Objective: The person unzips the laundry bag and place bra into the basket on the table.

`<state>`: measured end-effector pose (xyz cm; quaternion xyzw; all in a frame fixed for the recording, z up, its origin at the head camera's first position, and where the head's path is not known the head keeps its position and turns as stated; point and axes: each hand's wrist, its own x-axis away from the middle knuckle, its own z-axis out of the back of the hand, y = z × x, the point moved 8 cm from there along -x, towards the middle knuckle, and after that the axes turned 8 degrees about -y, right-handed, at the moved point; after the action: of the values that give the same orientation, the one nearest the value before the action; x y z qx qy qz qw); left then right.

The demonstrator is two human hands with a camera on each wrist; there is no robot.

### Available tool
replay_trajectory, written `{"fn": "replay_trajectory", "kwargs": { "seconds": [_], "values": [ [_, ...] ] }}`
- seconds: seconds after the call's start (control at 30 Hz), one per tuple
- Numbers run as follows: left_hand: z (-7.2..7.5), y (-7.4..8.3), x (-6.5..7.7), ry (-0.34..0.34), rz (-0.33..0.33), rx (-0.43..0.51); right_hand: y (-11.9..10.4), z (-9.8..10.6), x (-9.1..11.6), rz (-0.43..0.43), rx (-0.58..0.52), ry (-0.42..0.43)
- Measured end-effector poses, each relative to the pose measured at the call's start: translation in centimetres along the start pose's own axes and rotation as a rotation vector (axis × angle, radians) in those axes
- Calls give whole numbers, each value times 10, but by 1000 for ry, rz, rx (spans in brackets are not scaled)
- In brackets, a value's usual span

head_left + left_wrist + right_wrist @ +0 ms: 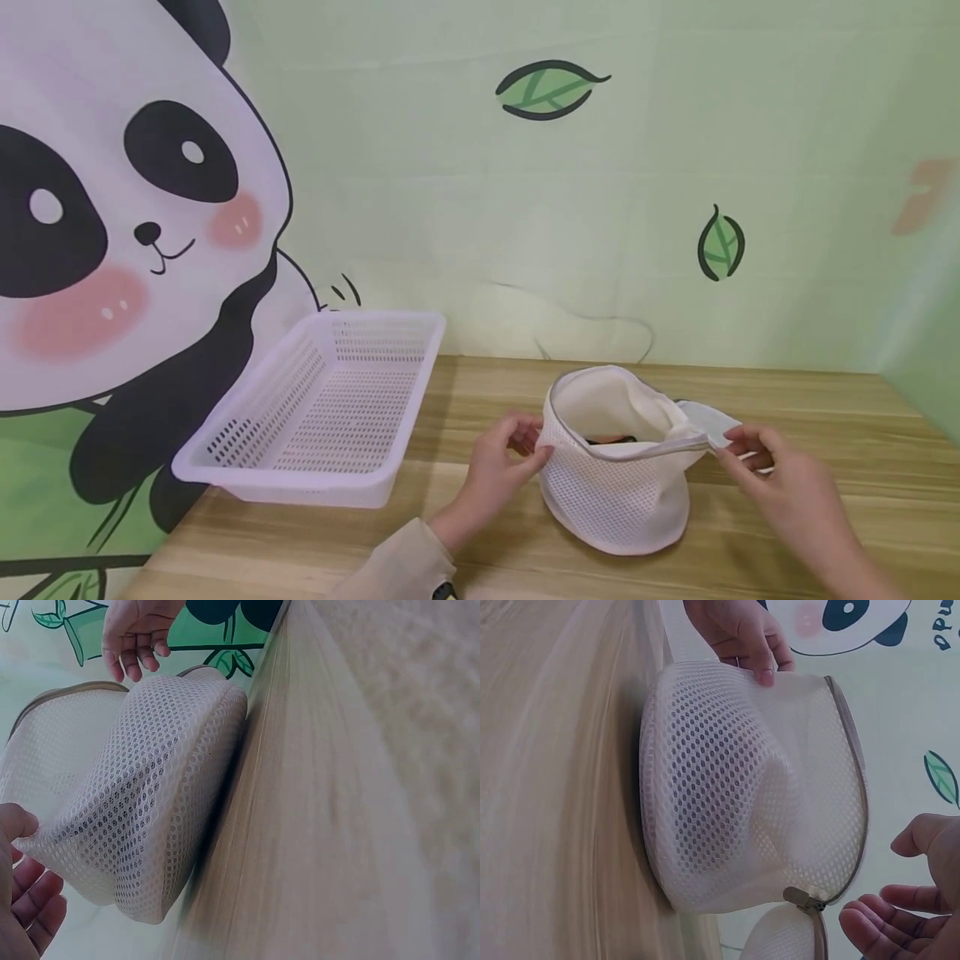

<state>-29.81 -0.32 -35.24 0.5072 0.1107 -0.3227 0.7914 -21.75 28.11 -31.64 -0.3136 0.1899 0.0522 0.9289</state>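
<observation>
A white mesh laundry bag with a grey zipper round its rim stands on the wooden table, its top unzipped. Something dark and orange lies inside, mostly hidden by the front wall. My left hand pinches the bag's left side between thumb and fingers; the left wrist view shows the thumb pressing the mesh. Beside the zipper pull on the other side is my right hand, fingers loosely bent and apart from the bag in the right wrist view. The lid flap hangs outward near that hand.
A white plastic basket with slotted walls sits to the left of the bag. Behind the wooden table rises a pale green backdrop printed with a panda and leaves.
</observation>
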Motion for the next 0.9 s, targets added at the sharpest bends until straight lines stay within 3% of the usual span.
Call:
{"fn": "replay_trajectory", "kwargs": {
  "seconds": [0.47, 0.9],
  "values": [
    [0, -2, 0, -4, 31, -12, -3, -2, 0, -18, 3, -1],
    [-1, 0, 0, -2, 8, -12, -1, -19, 2, 6, -56, 5]
  ]
}}
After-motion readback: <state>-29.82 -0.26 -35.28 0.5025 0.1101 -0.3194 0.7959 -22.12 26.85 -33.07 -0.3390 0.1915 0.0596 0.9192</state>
